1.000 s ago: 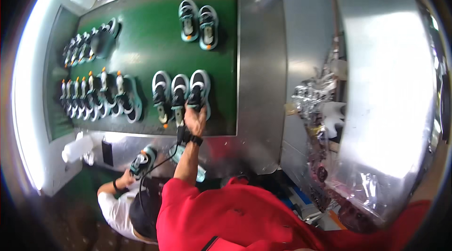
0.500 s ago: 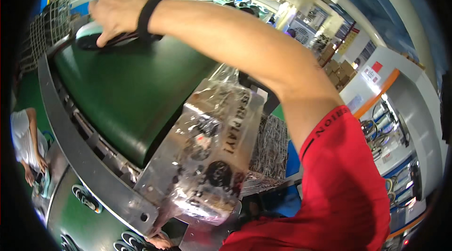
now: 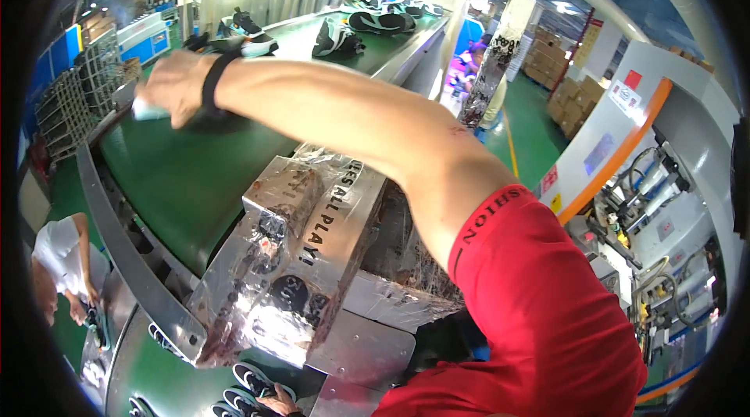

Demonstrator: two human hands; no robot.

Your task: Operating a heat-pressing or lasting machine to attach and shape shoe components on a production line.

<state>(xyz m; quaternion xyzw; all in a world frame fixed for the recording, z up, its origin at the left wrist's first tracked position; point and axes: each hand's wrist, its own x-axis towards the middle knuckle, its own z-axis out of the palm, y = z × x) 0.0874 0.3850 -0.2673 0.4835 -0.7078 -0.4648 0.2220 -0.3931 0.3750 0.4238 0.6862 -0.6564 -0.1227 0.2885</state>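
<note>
My right arm, in a red sleeve with a black wristband, reaches across to the far left. My right hand [image 3: 176, 89] is curled over a sneaker [image 3: 147, 110] at the far side of the green conveyor belt [image 3: 168, 175]. Only the sneaker's pale end and some dark upper show, as the hand and wrist cover the rest. At the lower edge, my left hand [image 3: 275, 401] grips a black-and-white sneaker [image 3: 254, 379], partly cut off by the frame. Beside it lies another similar sneaker [image 3: 238, 399] on the lower green belt.
A plastic-wrapped box [image 3: 301, 253] stands between the belts, beside a curved metal rail [image 3: 129, 241]. Several sneakers [image 3: 337, 39] ride the far belt. A co-worker in white [image 3: 70, 261] handles a shoe at left. A grey machine [image 3: 625, 143] with an orange edge stands at right.
My view has shifted, bringing more of the far belt and its shoes into sight. My right hand has curled over the sneaker. More of my left hand and the sneakers near it now shows.
</note>
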